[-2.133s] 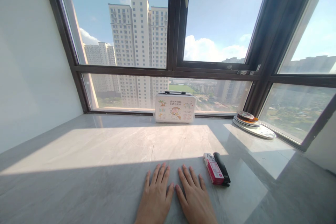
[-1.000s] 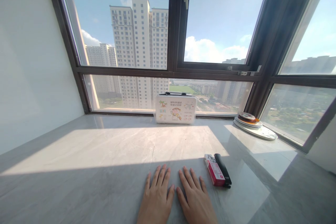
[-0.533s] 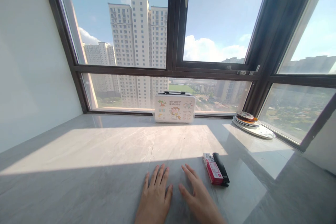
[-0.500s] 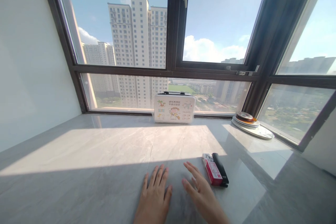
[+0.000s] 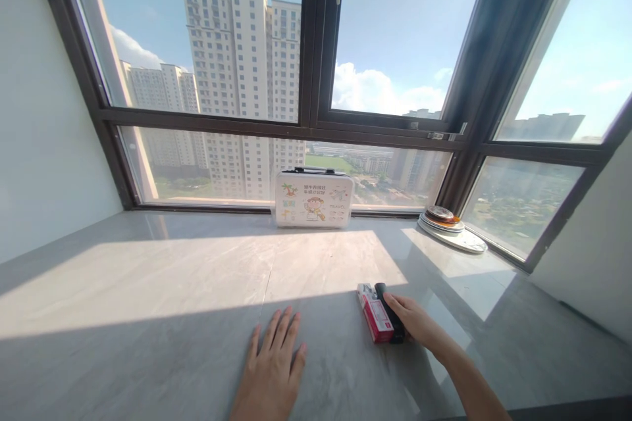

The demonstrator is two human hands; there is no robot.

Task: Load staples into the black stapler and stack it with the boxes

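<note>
Palm down on the grey marble-look sill, my left hand lies with its fingers stretched and holds nothing. My right hand is at the right side of a long black stapler, thumb on top and the other fingers curled round its far side, partly hidden. A small red and white box lies right against the stapler's left side. Both things rest on the sill.
A white case with cartoon prints and a black handle stands against the window. A stack of plates sits in the right corner by the dark window frame. White walls bound the sill on either side.
My right hand has moved right, from beside the red and white box to the stapler, and closed on it. My left hand stays flat. The whole view has shifted slightly to the right.
</note>
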